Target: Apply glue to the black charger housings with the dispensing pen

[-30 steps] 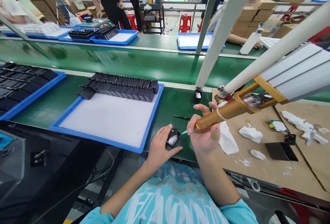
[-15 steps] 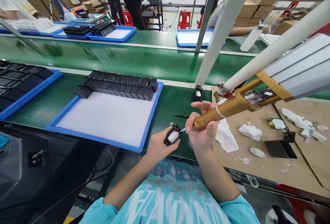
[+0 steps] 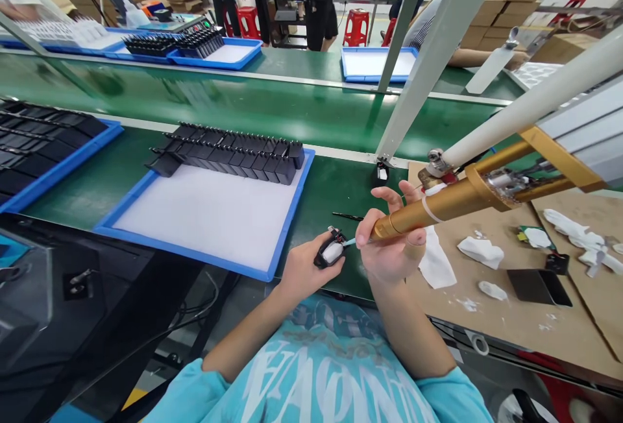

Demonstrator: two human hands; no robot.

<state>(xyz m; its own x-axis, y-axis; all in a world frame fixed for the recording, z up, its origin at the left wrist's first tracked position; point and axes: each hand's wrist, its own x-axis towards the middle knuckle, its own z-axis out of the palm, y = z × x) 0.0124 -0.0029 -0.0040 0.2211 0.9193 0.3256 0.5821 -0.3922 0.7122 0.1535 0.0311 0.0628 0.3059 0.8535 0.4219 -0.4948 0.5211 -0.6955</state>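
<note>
My left hand (image 3: 307, 268) is closed round a small black plastic housing (image 3: 322, 258). Its open end faces up and shows a white filling and some small red parts. In my right hand (image 3: 387, 248) is a gold-coloured glue gun (image 3: 413, 217), gripped near its front end with some fingers raised. The gun's thin teal nozzle (image 3: 350, 242) reaches the housing's open end; whether it touches the white filling I cannot make out. Behind my right hand, a thin black tool (image 3: 346, 217) lies on the green bench, and another black housing (image 3: 381, 174) stands by the metal post.
A blue-rimmed tray (image 3: 195, 255) at left holds rows of black housings (image 3: 238, 157). Another full tray (image 3: 58, 167) lies farther left. Cardboard (image 3: 487, 332) at right carries crumpled white wipes (image 3: 481, 252) and a black box (image 3: 540, 287). A slanted metal post (image 3: 428, 66) rises ahead. Other people are beyond.
The view has shifted slightly, so the bench appears a little higher and more to the right. Both hands keep their hold on the housing and glue gun. People in the background have moved.
</note>
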